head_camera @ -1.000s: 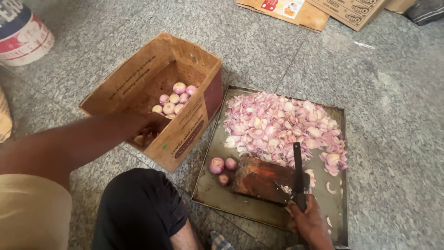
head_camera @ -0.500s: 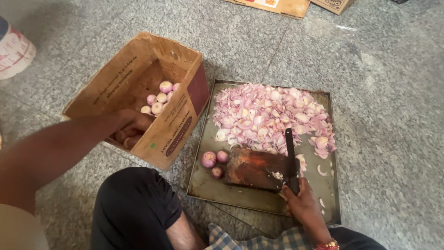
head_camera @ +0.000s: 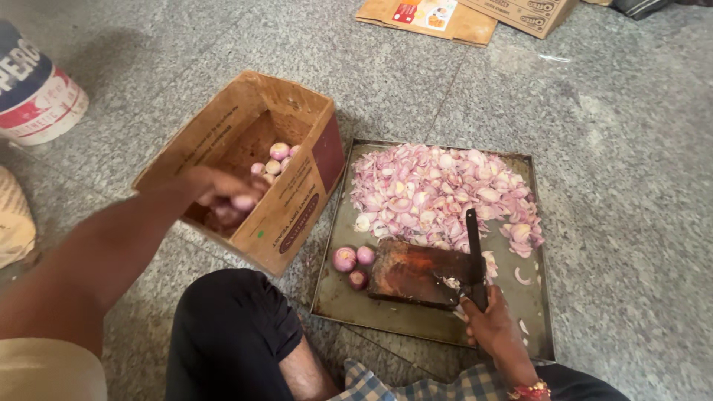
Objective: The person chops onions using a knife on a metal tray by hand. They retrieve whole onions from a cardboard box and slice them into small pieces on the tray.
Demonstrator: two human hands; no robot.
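Grey stone floor is seen under everything. Nearest, the knife (head_camera: 472, 252) is gripped by the right hand (head_camera: 490, 327) over the small board (head_camera: 412, 273), three whole onions (head_camera: 353, 263) beside it. Much is already cut: a big pile (head_camera: 438, 197) fills the tray (head_camera: 338, 301). Farther, onions are grasped in the box (head_camera: 245, 160) by the left hand (head_camera: 219, 189); the number left is partly hidden.

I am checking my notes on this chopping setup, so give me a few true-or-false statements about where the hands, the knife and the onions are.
1. The left hand reaches into the cardboard box. True.
2. The right hand holds a knife. True.
3. The chopped onion pile lies on the bare floor. False: it lies on the metal tray.
4. Three peeled onions sit beside the chopping board. True.
5. The box is empty. False: peeled onions lie inside.
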